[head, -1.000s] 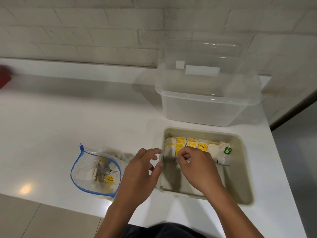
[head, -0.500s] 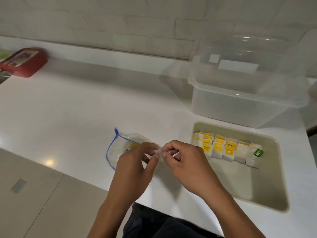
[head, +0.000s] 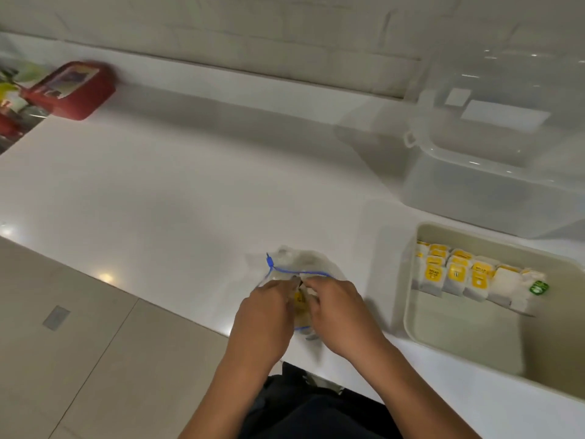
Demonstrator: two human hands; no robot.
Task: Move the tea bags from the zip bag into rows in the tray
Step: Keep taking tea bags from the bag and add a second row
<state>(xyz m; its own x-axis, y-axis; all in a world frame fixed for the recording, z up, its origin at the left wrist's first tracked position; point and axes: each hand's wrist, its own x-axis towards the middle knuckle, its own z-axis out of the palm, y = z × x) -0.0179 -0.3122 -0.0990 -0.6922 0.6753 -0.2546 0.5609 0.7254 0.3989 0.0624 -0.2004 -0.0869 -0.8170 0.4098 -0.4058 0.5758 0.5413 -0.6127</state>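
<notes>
At the near edge of the bench (head: pixel 164 198), both hands are working at the mouth of the zip bag (head: pixel 297 264), which is lying just left of the tray (head: pixel 468 350). The left hand (head: pixel 262 321) and the right hand (head: pixel 340 318) are meeting over the bag's blue-edged opening, fingers curled down toward it; each grip is looking closed on the bag's rim or on something inside, but blur and the backs of the hands are hiding the fingertips, so I cannot tell exactly what each is pinching. A yellow-tagged tea bag (head: pixel 299 299) is showing between the two hands, inside or at the mouth of the bag.

This is reading as the fetching step: reaching in for the next bag or handful. The next move is calling for one hand to steady the thin plastic while the other is drawing a tea bag out by its body, not its string, then carrying it right to the tray.

Farther right, the row of tea bags (head: pixel 459 275) is standing along the tray's far side, yellow tags mostly, one green tag at the right end; the near part is lying bare, so much room is remaining. Beyond the tray a clear plastic tub (head: pixel 493 172) is sitting against the wall, and far left a red box (head: pixel 76 90) is resting.
</notes>
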